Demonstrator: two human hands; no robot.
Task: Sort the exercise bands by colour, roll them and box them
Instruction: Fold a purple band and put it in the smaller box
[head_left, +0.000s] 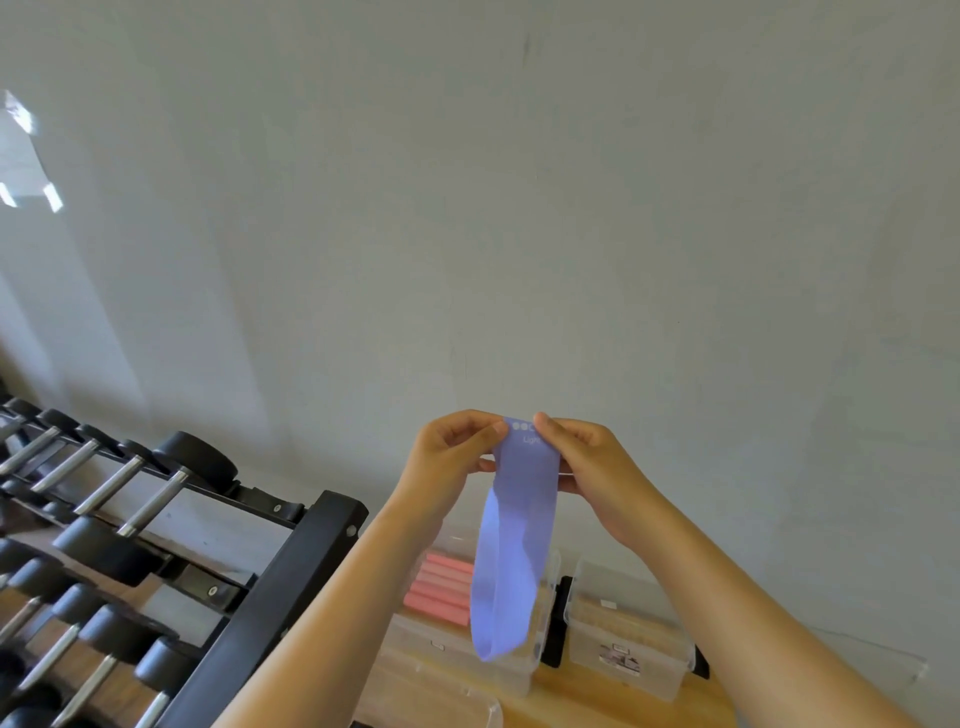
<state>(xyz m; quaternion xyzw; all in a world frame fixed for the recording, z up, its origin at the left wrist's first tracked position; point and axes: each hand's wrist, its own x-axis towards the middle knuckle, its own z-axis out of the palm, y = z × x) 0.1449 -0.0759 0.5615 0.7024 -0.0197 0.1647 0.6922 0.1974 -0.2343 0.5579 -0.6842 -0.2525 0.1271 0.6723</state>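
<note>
A light purple exercise band (511, 551) with white print at its top hangs as a long loop in front of the wall. My left hand (452, 462) pinches its upper left corner and my right hand (587, 457) pinches its upper right corner. Below the band, a clear plastic box (545, 587) on the wooden surface holds several rolled pink bands (436, 587). The band's lower end hides part of that box.
A second clear box (623, 629) stands to the right of the first, and a clear lid or tray (441, 696) lies in front. A black dumbbell rack (156, 545) with several dumbbells fills the left side. A pale wall is behind.
</note>
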